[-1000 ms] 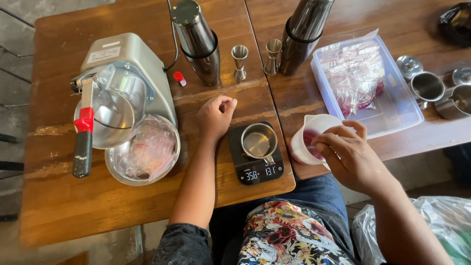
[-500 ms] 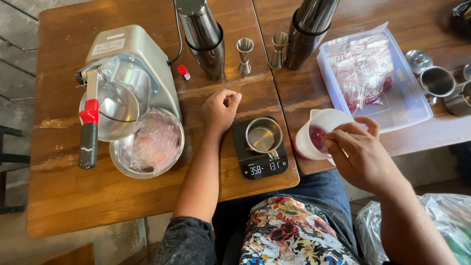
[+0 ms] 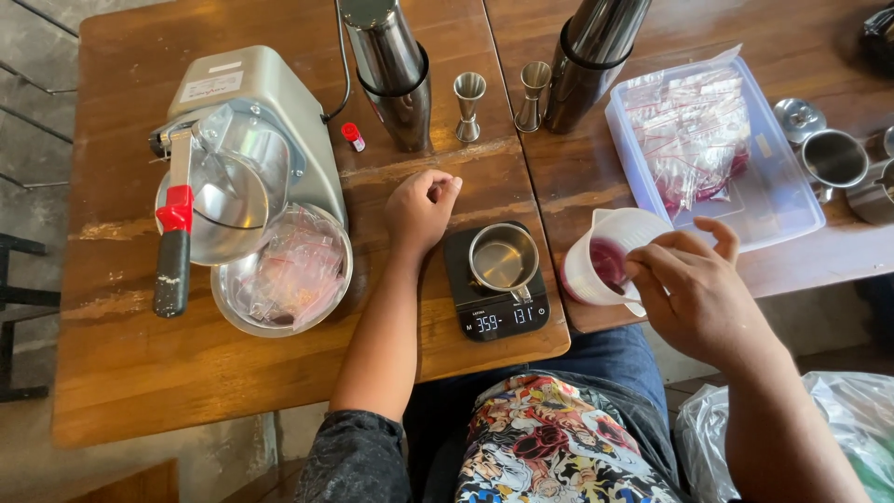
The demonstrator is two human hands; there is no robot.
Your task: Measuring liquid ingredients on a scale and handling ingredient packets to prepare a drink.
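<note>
Two worn wooden desks [image 3: 233,373] butted side by side, seam between them; grey concrete floor [image 3: 37,121] at left; dark metal chair frame [image 3: 14,298] beside the desk; even daylight.

The brown wooden desk [image 3: 121,373] carries a grey ice-shaving machine [image 3: 251,121], a black digital scale [image 3: 494,312], two tall steel shakers [image 3: 391,70], two small steel jiggers [image 3: 468,104] and a clear plastic tray [image 3: 778,196].

Surface [image 3: 233,373]: worn wood, scuffed matt finish; small cup [image 3: 503,258] on the matt black plastic scale [image 3: 494,312]: brushed metal; white pitcher [image 3: 605,251]: smooth plastic; tall shakers [image 3: 391,70]: polished steel, glossy; machine [image 3: 251,121]: satin grey metal, red and black plastic handle; tray [image 3: 782,205] near right edge: translucent plastic.
</note>
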